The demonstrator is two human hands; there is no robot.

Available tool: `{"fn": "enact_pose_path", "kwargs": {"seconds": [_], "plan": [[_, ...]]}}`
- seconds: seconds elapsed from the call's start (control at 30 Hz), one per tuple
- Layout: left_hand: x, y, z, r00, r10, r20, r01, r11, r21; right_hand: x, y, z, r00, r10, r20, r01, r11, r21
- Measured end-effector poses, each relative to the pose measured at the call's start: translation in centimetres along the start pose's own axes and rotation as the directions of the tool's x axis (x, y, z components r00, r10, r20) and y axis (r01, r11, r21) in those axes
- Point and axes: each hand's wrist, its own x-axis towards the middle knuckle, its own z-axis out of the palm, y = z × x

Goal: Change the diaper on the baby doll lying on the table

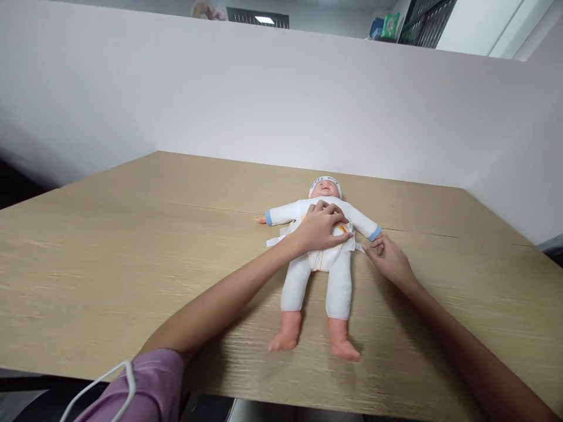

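A baby doll [339, 287] in a white outfit with blue cuffs and a white printed headband lies on its back, feet towards me. Around its hips is a white diaper [323, 259]. My left hand [322, 227] rests across the doll's belly on the diaper's front, fingers spread and slightly bent. Beside the doll's blue cuff, my right hand [389, 258] is closed in a pinch on the end of a white diaper tab [359, 247]. Another diaper tab [275, 241] sticks out flat on the left side. My left hand covers part of the diaper's front.
The doll lies on a wide wooden table [132, 252] with thin seams across its top. A white partition [246, 99] stands along the far edge, with a wall on the right. A white cable [130, 381] hangs by my left sleeve. Beyond the partition is a green package [390, 26].
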Motion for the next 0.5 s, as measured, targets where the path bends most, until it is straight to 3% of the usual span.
{"fn": "enact_pose_path", "kwargs": {"seconds": [0.17, 0.33, 0.5], "plan": [[-0.1, 0.2, 0.0, 1.0, -0.004, 0.029, 0.003, 1.0, 0.028, 0.0, -0.6, -0.2, 0.998, 0.055, 0.017, -0.055, 0.998, 0.011], [0.0, 0.3, 0.1, 0.999, -0.023, 0.039, 0.021, 0.999, 0.047, 0.3, -0.9, -0.8, 0.99, 0.078, 0.119, -0.081, 0.997, 0.019], [-0.1, 0.3, 0.0, 0.998, -0.044, 0.055, 0.041, 0.998, 0.046, 0.5, -1.3, -2.3, 0.964, -0.05, 0.26, 0.0, 0.982, 0.191]]}}
